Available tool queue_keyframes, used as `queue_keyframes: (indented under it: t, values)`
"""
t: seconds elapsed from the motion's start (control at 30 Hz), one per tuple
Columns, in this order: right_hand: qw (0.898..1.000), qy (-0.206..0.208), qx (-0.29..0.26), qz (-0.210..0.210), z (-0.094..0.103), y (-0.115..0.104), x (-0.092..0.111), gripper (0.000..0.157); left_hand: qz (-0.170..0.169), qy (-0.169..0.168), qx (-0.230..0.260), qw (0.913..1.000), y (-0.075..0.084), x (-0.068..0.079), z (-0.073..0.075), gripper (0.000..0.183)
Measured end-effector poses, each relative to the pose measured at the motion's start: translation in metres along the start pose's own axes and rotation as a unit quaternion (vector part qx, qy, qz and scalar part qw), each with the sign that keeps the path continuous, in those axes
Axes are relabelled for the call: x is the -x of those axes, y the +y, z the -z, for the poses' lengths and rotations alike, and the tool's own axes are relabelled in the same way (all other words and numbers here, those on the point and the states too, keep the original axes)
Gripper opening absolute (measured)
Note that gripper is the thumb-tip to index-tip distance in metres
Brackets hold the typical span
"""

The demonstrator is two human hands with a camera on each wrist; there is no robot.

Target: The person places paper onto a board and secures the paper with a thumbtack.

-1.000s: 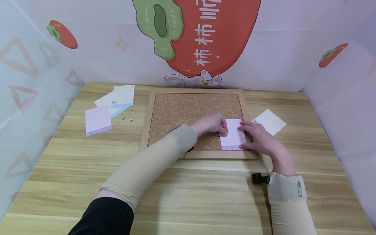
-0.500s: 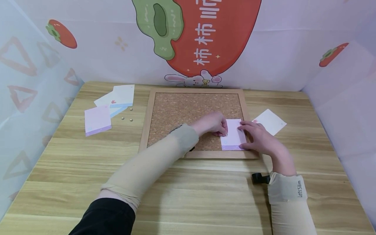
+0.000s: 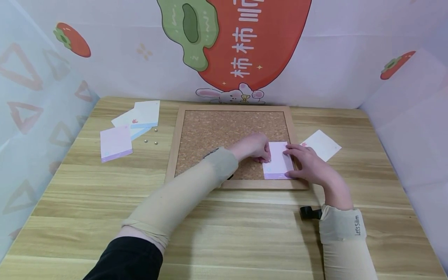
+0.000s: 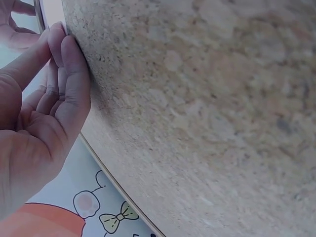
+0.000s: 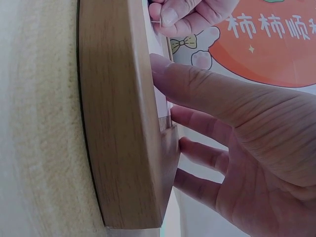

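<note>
A lilac-edged sheet of note paper [image 3: 277, 161] lies on the lower right corner of a wood-framed corkboard [image 3: 224, 126]. At the sheet's left edge my left hand [image 3: 252, 147] pinches a thumbtack between thumb and fingers; its thin metal point [image 5: 156, 21] shows in the right wrist view. The tack's head is hidden by the fingertips. Across the sheet, my right hand [image 3: 309, 165] presses the right edge with thumb and fingers spread. In the right wrist view the thumb rests on the paper, with the other fingers by the frame [image 5: 116, 113].
Several note sheets [image 3: 116, 142] overlap on the table left of the board. Small metal tacks [image 3: 156, 143] lie beside them. Another white sheet [image 3: 321, 146] lies right of the board, partly behind the right hand. A printed backdrop [image 3: 336, 70] stands behind the table.
Both hands stay at the sheet. The left forearm has shifted very slightly to the right; nothing else has visibly moved.
</note>
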State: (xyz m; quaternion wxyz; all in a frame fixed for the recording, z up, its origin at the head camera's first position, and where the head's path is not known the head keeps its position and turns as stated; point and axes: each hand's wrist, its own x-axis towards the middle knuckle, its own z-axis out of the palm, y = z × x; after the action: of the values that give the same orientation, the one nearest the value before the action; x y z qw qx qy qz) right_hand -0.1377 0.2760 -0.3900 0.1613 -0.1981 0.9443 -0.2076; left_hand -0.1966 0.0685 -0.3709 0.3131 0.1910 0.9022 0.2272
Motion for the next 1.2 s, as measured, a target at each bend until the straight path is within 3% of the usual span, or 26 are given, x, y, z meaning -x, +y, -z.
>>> queue_keyframes:
  t: [0.27,0.6,1.2]
  values:
    - [1.0,0.008,0.0,0.009,0.0003,-0.0017,0.0006,0.065,0.012,-0.005,-0.026,0.9996,0.0033,0.0018,0.0017,0.013]
    - [1.0,0.016,0.003,0.012,-0.0017,-0.0007,0.0003,0.065,-0.014,0.009,-0.054,0.9984,0.0031,0.0045,-0.0001,0.016]
    - [1.0,0.003,0.0,0.001,-0.0002,-0.0011,0.0008,0.067,0.012,-0.007,-0.042,0.999,0.005,-0.0002,0.0012,0.017]
